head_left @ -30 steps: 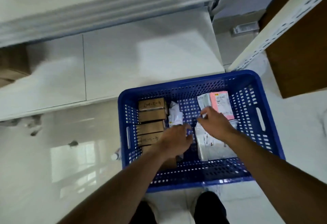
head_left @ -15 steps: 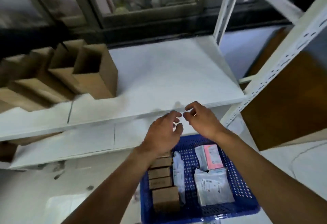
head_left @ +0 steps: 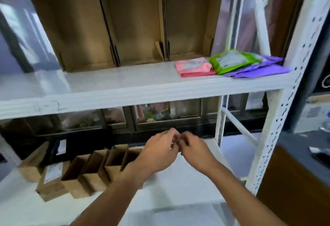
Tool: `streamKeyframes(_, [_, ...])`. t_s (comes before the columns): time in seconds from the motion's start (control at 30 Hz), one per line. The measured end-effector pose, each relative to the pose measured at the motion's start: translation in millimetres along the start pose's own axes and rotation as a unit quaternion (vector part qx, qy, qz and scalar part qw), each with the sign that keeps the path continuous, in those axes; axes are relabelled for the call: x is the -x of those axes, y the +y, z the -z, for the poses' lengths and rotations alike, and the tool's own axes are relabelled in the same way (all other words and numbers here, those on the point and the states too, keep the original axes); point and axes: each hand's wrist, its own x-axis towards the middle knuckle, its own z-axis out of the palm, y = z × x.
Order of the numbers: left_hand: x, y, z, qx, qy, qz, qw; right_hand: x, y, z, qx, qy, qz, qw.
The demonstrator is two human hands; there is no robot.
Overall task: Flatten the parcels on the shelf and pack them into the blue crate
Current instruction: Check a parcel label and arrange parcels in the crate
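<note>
Left hand (head_left: 159,152) and right hand (head_left: 194,151) are hanging close together in front of the lower shelf (head_left: 178,191), fingers loosely curled, tips nearly touching, nothing visible in either.

Head view: a second ago both hands were working inside the blue crate. They are now rising, and the crate is sitting out of frame. The pink parcel (head_left: 194,67), green parcel (head_left: 234,60) and purple parcel (head_left: 259,69) are lying overlapped at the right end of the upper shelf (head_left: 125,86), above the hands, untouched.

Judgement: one packing cycle is closing, and the next parcel is awaiting flattening.
</note>
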Motion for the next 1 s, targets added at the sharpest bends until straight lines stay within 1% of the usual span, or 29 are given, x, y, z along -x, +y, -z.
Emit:
streamKeyframes(0.1, [-11.2,23.6,57.0,-0.018,0.043,-0.042,0.998,-13.6,-48.8,33.5,0.0,0.021,0.051,0.998])
streamKeyframes(0.2, [-23.8,43.3,104.7,-0.01,0.102,-0.048,0.994,-26.0,-90.0,66.2,0.008,0.036,0.098,0.994])
streamKeyframes(0.27, [-36.1,50.7,128.9,-0.012,0.153,-0.057,0.987,-38.1,-110.8,86.5,0.03,0.055,0.125,0.99])
streamKeyframes(0.33, [-45.5,52.7,146.0,-0.011,0.183,-0.052,0.982,-52.8,-123.5,101.4,0.057,0.075,0.15,0.984])
streamKeyframes(0.43, [-53.2,47.9,161.5,-0.024,0.178,-0.032,0.983,-76.3,-129.8,113.7,0.125,0.115,0.177,0.97])
streamKeyframes(0.5, [-54.9,39.3,168.4,-0.045,0.169,-0.02,0.984,-91.0,-129.1,119.7,0.204,0.151,0.184,0.95])
streamKeyframes(0.57, [-54.6,30.0,173.8,-0.061,0.153,-0.004,0.986,-107.0,-122.8,125.8,0.315,0.162,0.148,0.923])
streamKeyframes(0.63, [-54.1,18.1,179.1,-0.066,0.147,0.01,0.987,-119.1,-118.4,129.4,0.379,0.135,0.094,0.911])
streamKeyframes(0.7, [-55.7,4.4,183.8,-0.061,0.155,0.023,0.986,-126.3,-119.3,130.5,0.384,0.109,0.072,0.914])
streamKeyframes(0.8, [-60.1,-12.6,187.7,-0.049,0.165,0.041,0.984,-134.4,-123.1,130.0,0.382,0.109,0.086,0.914])
streamKeyframes(1.0, [-66.2,-30.2,189.0,-0.045,0.166,0.055,0.984,-139.7,-134.9,131.7,0.464,0.116,0.113,0.871])
